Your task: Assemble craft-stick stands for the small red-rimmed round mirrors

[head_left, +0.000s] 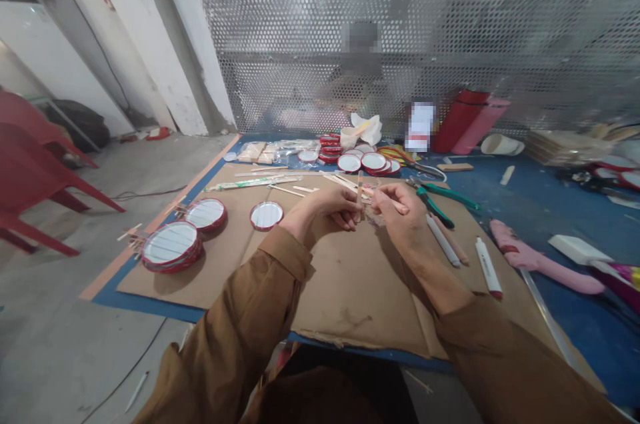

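My left hand [344,207] pinches a flat wooden craft stick [360,185], which stands upright between thumb and fingers. Just beside it, my right hand [400,207] is closed around a slim pinkish marker [369,191] pointing at the stick; most of it is hidden by the fingers. Loose wooden sticks [340,182] lie behind my left hand on the cardboard sheet [350,297]. To the left are red-rimmed round lids, one single lid [267,215] and a stack [171,244] with small sticks fixed at its edge.
Green-handled pliers [434,201], a grey marker [443,241] and a white marker [487,267] lie right of my hands. Further right is a pink glue gun [545,261]. Red-rimmed lids [373,161] pile up behind, before a perforated metal screen [300,31]. A red chair [45,177] stands left.
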